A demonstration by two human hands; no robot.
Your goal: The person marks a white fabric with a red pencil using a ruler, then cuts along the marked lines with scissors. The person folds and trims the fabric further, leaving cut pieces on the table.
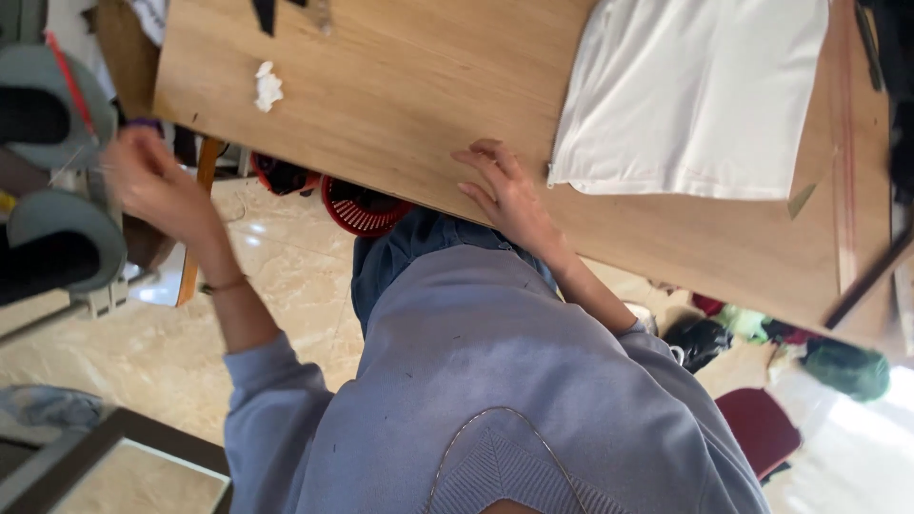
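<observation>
The wooden tabletop (400, 86) fills most of the view, with a folded white cloth (690, 90) lying on it at the far side. The right hand (505, 195) rests flat and open-fingered on the tabletop edge just beside the cloth, while the left hand (152, 181) is off the tabletop's end, its fingers blurred, so its grip cannot be told. A small crumpled white scrap (268, 86) lies well apart.

Small sewing workshop, likely home-based. Wooden counter (400, 86) with white fabric (690, 90) upper right, thread spools (57, 181) on rack at left, red basket (362, 207) under counter, cloth scraps (838, 366) on marble floor (143, 352) at right.
</observation>
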